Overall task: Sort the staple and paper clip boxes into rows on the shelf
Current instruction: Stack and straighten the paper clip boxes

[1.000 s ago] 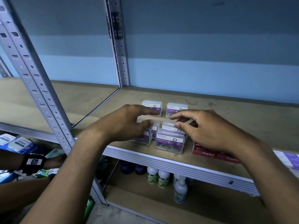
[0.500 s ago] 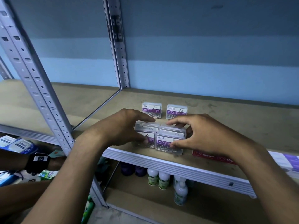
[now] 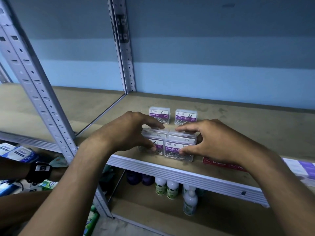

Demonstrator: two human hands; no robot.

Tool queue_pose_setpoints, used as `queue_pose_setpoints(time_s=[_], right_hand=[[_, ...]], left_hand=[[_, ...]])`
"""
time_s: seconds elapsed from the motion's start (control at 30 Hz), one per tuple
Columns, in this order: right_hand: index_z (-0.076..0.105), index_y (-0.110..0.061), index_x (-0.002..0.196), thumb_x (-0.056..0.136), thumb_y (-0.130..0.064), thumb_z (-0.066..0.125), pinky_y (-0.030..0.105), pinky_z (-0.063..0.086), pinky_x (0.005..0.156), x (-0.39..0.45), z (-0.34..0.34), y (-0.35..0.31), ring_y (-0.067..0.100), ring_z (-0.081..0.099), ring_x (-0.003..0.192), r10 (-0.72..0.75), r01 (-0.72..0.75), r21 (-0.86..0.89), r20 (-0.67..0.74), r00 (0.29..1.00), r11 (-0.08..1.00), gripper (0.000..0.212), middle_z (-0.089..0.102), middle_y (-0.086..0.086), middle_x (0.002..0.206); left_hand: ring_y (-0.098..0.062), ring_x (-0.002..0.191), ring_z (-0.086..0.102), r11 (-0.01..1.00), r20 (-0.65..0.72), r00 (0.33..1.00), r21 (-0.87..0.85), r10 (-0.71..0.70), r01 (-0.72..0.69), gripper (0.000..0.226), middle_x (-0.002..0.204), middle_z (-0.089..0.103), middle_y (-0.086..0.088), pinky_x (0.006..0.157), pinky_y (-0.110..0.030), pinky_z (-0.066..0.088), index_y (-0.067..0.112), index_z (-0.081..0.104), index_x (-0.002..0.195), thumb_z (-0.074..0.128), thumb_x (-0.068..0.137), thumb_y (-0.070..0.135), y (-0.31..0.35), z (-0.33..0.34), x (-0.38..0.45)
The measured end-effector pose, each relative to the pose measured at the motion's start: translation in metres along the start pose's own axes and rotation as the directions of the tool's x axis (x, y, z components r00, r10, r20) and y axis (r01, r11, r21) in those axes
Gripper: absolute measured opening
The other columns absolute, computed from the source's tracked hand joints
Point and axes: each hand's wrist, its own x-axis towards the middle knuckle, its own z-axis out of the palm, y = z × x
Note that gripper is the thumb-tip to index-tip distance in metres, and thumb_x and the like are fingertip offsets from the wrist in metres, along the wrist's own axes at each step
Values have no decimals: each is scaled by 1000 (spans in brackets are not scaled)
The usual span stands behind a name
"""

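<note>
The left hand (image 3: 127, 132) gripped the left clear plastic paper clip boxes (image 3: 153, 142) at the wooden shelf's (image 3: 238, 126) 6 o'clock edge, fingers curled. The right hand (image 3: 216, 140) likewise clasped the right clear boxes (image 3: 179, 149).

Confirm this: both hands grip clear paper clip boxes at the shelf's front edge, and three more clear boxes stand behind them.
Wrong in one respect: the head view shows two clear plastic paper clip boxes behind, not three. The left hand and right hand do grip front boxes.
</note>
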Motion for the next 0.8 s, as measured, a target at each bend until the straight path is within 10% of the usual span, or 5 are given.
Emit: queue_pose_setpoints(time_s=[0.37,0.53,0.8], right_hand=[[55,-43,140,80,-49,78,-2,33,66,-4,-1,-5,-7,53,85,1,1,-71,17,1000,998,65,64,-14,133],[51,-48,141,72,-67,74,18,39,92,-7,-6,-6,6,55,125,45,-45,-47,5,999,998,75,58,-13,142],[55,-44,135,87,-54,68,30,46,100,25,-35,11,11,61,110,40,-52,-83,-142,989,995,51,62,-11,134]], left_hand=[[-5,99,51,999,18,1000,47,-18,17,67,127,59,18,81,-23,40,40,60,125,89,65,32,7,3,3],[-6,113,55,999,23,1000,-29,-15,16,76,134,55,21,93,-26,46,45,56,130,87,61,47,9,-3,-3],[-11,115,59,986,-154,986,162,68,-42,56,131,62,9,93,-25,43,28,57,132,74,81,43,18,-39,21]])
